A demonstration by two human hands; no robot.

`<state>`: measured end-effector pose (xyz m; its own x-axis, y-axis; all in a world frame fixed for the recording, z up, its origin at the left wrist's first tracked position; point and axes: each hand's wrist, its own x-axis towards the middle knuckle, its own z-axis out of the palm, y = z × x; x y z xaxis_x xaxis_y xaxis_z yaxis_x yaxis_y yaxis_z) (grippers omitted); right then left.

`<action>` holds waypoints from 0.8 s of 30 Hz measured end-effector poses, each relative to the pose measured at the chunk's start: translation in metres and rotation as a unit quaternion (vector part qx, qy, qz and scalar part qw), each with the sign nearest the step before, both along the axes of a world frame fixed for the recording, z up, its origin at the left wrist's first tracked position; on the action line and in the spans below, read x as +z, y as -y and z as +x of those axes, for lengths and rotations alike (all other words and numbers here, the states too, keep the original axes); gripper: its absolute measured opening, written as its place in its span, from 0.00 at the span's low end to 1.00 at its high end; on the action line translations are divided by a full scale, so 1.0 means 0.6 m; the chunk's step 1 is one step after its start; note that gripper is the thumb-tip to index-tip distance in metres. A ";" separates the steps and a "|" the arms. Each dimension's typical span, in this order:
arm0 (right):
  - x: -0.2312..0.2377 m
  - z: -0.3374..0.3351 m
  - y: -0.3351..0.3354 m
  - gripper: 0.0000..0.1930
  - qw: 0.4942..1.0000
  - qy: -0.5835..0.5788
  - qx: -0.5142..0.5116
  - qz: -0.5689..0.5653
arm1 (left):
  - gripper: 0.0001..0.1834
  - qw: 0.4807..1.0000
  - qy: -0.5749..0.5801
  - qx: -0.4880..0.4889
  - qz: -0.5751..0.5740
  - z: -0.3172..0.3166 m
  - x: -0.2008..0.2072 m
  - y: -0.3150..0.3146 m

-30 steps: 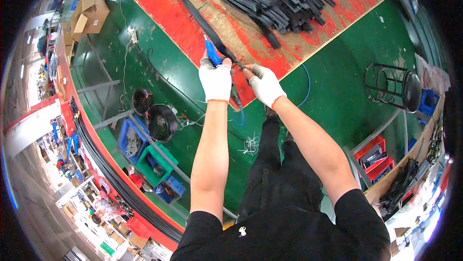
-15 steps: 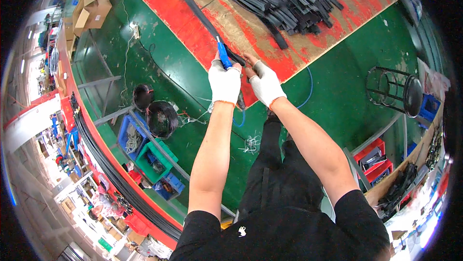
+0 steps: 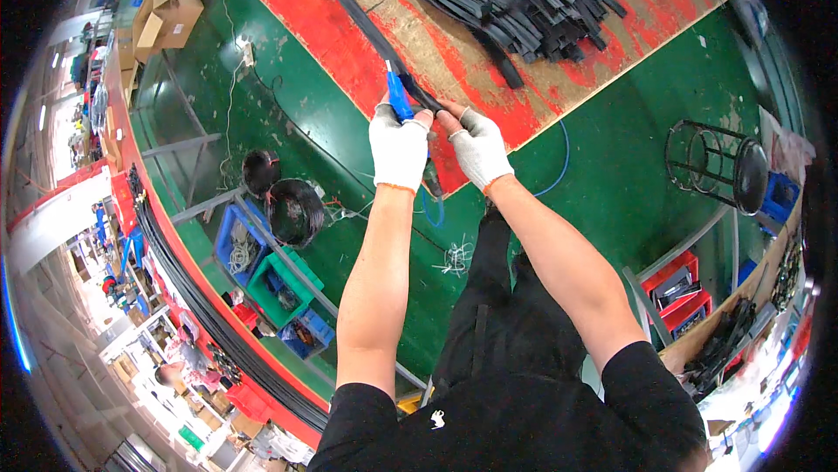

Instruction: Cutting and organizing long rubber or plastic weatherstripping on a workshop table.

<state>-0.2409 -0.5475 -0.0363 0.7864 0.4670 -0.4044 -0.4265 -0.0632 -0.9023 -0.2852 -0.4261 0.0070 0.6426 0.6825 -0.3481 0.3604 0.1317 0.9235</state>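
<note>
My left hand (image 3: 398, 147), in a white glove with bare fingertips, is closed on a blue utility knife (image 3: 398, 95) whose narrow pale tip points away from me. Just right of it, my right hand (image 3: 476, 145), gloved alike, pinches the near end of a long black strip (image 3: 367, 25). The strip runs from my fingers up along the left side of a red, worn worktable (image 3: 301, 14). Both hands meet over the table's near corner, their fingertips almost touching. Part of the strip end is hidden by my fingers.
A heap of black strips (image 3: 524, 5) lies farther back on the table. Below its corner hangs a dark tool (image 3: 432, 180) near a blue hose (image 3: 559, 167). Crates (image 3: 284, 284) and black coils (image 3: 295, 213) stand at left, a round stool (image 3: 746, 175) at right.
My hands have shifted slightly left with the knife and strip end. The knife stands a little more upright, and my right fingers have drawn in closer round the strip.
</note>
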 end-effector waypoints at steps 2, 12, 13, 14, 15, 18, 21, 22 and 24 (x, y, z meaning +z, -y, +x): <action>-0.008 0.000 -0.003 0.17 1.000 0.013 0.003 -0.007 | 0.15 1.000 -0.015 0.008 -0.008 0.000 0.004 -0.008; -0.023 0.017 0.006 0.18 0.997 0.024 0.069 -0.013 | 0.33 0.896 -0.179 -0.161 0.372 -0.088 -0.002 0.041; -0.026 0.014 0.003 0.18 0.997 0.028 0.068 -0.002 | 0.37 0.875 -0.171 -0.188 0.412 -0.106 -0.003 0.046; -0.030 0.015 0.003 0.19 0.997 0.039 0.066 0.000 | 0.37 0.859 -0.180 -0.197 0.436 -0.115 -0.009 0.051; -0.030 0.016 0.002 0.19 0.997 0.049 0.064 0.002 | 0.38 0.843 -0.189 -0.205 0.460 -0.118 -0.009 0.059; -0.034 0.016 0.004 0.20 0.995 0.066 0.074 0.002 | 0.41 0.817 -0.236 -0.216 0.481 -0.118 -0.010 0.073; -0.044 0.015 -0.001 0.20 0.994 0.073 0.078 0.013 | 0.40 0.821 -0.239 -0.189 0.483 -0.110 -0.015 0.081; -0.043 0.017 0.001 0.20 0.994 0.072 0.081 0.006 | 0.40 0.823 -0.240 -0.181 0.483 -0.107 -0.018 0.082; -0.041 0.017 0.002 0.19 0.995 0.065 0.079 -0.002 | 0.40 0.820 -0.247 -0.174 0.485 -0.104 -0.021 0.085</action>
<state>-0.2304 -0.5487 -0.0610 0.7495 0.5870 -0.3061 -0.2903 -0.1242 -0.9488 -0.3475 -0.4771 -0.0058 0.8014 0.5976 -0.0255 0.5822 -0.7696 0.2622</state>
